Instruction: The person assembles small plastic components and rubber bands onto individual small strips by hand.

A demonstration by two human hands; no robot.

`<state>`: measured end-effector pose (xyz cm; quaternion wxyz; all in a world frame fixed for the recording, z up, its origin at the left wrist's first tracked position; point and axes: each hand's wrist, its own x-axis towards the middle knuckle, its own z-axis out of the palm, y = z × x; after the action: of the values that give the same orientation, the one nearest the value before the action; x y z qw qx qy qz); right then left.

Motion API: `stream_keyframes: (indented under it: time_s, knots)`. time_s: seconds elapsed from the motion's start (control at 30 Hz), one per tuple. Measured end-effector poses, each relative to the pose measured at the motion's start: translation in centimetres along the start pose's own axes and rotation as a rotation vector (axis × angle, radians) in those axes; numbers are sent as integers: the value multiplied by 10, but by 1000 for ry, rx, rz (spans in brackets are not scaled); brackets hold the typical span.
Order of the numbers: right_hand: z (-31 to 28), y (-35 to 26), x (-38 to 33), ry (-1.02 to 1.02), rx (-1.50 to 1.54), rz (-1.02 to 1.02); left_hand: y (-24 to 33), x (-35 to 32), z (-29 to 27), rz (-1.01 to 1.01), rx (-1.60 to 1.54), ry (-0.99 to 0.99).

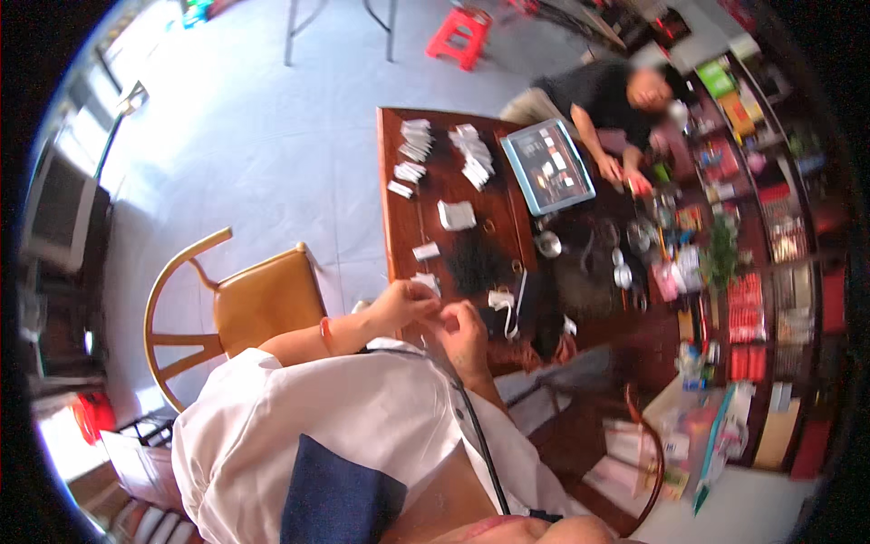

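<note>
My left hand [405,306], with an orange-red bangle [325,336] on its wrist, is raised at the near edge of the dark wooden table [399,204]. Close against it is my right hand [465,337]. The fingers of both are bent and pinched together; anything between them is too small or blurred to make out. Just beyond the left hand lie some white slips [425,282] and a small white card [426,250]. A black heap [475,261] sits beyond both hands. Right of the hands are a white strap-like piece [507,317] and a dark bundle.
Stacks of white packets [416,140] and a white pile [456,215] lie farther back. A blue-edged tray [507,150] holds small items. Across the table sits another person [603,104], hands low. A wooden chair [267,304] stands left; crowded shelves [748,290] line the right.
</note>
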<state>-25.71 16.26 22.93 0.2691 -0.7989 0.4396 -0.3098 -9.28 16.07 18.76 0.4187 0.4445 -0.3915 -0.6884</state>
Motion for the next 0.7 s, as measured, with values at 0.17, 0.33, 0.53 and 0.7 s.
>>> stream_keyframes:
  time_s: [0.17, 0.33, 0.53, 0.7]
  knots:
    - [11, -10, -6, -16, -22, -114, -11, -19, -2, -109, -27, 79]
    - [13, -3, 2, 43, 9, 10, -16, -19, -11, -39, -161, -13]
    - [2, 1, 10, 86, 89, 120, -13, 5, -14, -19, -64, -106]
    - [-4, 11, 14, 108, 189, 249, -3, 10, -11, -12, 159, -65]
